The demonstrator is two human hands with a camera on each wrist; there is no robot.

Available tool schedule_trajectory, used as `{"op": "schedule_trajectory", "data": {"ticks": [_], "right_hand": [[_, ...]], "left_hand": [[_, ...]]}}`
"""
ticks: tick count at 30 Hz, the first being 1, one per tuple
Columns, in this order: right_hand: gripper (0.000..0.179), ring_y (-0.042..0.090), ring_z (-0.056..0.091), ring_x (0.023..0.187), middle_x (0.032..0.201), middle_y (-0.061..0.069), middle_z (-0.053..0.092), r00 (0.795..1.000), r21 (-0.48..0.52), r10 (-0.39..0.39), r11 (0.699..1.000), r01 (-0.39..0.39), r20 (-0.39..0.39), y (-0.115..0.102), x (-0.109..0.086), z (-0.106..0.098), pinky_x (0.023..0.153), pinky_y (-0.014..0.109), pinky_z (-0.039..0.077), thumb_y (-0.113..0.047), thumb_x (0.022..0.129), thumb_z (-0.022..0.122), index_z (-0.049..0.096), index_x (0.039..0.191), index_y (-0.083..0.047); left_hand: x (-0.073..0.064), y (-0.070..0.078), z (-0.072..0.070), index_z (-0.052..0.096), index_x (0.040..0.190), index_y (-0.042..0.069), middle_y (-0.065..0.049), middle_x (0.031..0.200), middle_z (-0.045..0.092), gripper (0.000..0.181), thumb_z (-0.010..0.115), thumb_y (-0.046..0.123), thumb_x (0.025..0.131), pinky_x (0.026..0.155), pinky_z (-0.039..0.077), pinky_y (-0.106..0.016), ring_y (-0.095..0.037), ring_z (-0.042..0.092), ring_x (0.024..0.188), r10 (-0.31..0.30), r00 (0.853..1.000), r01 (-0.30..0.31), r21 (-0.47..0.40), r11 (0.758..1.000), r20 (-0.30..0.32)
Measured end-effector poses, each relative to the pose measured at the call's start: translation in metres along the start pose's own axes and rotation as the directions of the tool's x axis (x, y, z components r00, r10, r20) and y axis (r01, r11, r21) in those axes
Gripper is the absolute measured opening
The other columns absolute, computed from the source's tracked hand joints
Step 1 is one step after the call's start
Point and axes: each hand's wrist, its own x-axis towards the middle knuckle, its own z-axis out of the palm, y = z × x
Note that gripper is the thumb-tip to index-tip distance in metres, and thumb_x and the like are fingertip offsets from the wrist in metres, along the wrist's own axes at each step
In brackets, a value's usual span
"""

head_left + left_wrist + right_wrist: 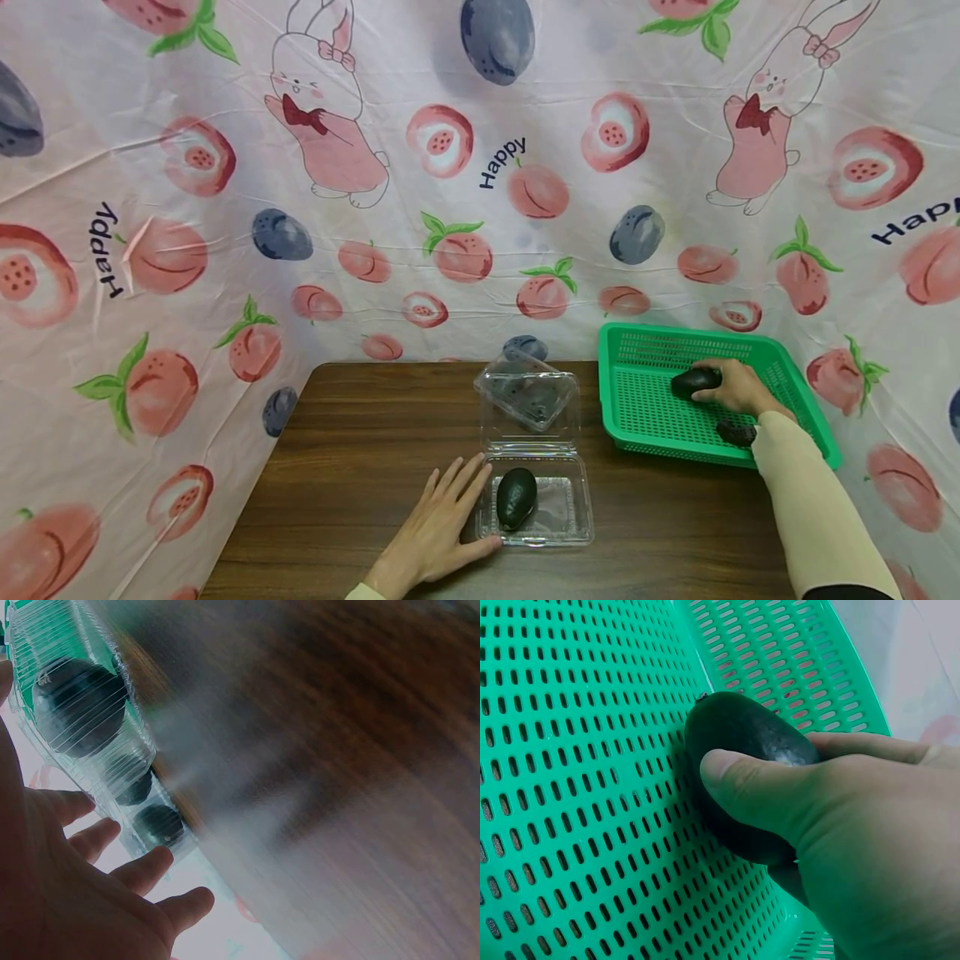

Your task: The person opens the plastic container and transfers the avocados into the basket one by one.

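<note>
Inside the green basket my right hand (pixel 738 387) grips a dark avocado (pixel 742 735), thumb across its near side. A second dark avocado (pixel 735 433) lies lower in the basket, partly hidden by my wrist. My left hand (pixel 442 521) has its fingers spread and straight, beside the left edge of a clear plastic clamshell box (pixel 577 533). One dark green avocado (pixel 517 498) lies in the left half of that box's base. The box's lid (pixel 491 433) stands raised at the back.
The green perforated basket (pixel 611 400) stands at the table's back right. Behind the raised lid sits another clear container (pixel 525 375) with dark round items inside. A printed curtain (pixel 450 75) encloses the brown wooden table (pixel 360 450) at the back and both sides.
</note>
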Motion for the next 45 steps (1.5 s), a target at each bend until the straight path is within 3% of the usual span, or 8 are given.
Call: {"op": "schedule_trajectory", "data": {"ticks": [9, 26, 36, 45], "right_hand": [[0.069, 0.065, 0.061, 0.129, 0.153, 0.047, 0.055, 1.000, 0.007, 0.020, 1.000, -0.020, 0.002, 0.0001, -0.0010, 0.0011, 0.096, 0.072, 0.058, -0.021, 0.099, 0.088, 0.060, 0.156, 0.007], [0.072, 0.059, 0.066, 0.120, 0.148, 0.047, 0.057, 1.000, 0.014, 0.014, 1.000, -0.014, 0.019, 0.0010, -0.0021, 0.0047, 0.093, 0.067, 0.060, -0.020, 0.100, 0.087, 0.055, 0.158, 0.009], [0.092, 0.075, 0.040, 0.147, 0.167, 0.049, 0.035, 0.998, -0.002, 0.011, 1.000, -0.011, 0.054, -0.0016, -0.0030, 0.0033, 0.111, 0.086, 0.045, -0.040, 0.105, 0.081, 0.038, 0.168, 0.011], [0.101, 0.073, 0.033, 0.154, 0.172, 0.048, 0.028, 0.998, -0.011, 0.015, 1.000, -0.014, 0.056, -0.0051, -0.0045, 0.0007, 0.119, 0.088, 0.037, -0.051, 0.108, 0.073, 0.028, 0.172, 0.012]], "left_hand": [[-0.0015, 0.0011, 0.0004, 0.031, 0.180, 0.018, -0.007, 0.189, 0.031, 0.104, 0.056, 0.084, 0.103, 0.128, 0.036, -0.081, -0.048, 0.038, 0.169, 0.008, 1.000, -0.008, 0.002, 1.000, -0.006], [-0.0033, 0.0023, 0.0014, 0.031, 0.180, 0.017, -0.007, 0.189, 0.030, 0.105, 0.056, 0.084, 0.103, 0.129, 0.036, -0.081, -0.048, 0.038, 0.170, 0.011, 1.000, -0.011, 0.004, 1.000, -0.009], [-0.0049, 0.0038, 0.0005, 0.031, 0.180, 0.017, -0.007, 0.189, 0.030, 0.105, 0.057, 0.083, 0.103, 0.129, 0.036, -0.081, -0.048, 0.037, 0.170, 0.001, 1.000, -0.001, -0.010, 1.000, -0.008], [-0.0050, 0.0034, 0.0004, 0.031, 0.180, 0.018, -0.007, 0.189, 0.030, 0.105, 0.056, 0.084, 0.103, 0.128, 0.036, -0.081, -0.049, 0.037, 0.170, -0.001, 1.000, 0.001, -0.017, 1.000, -0.007]]}}
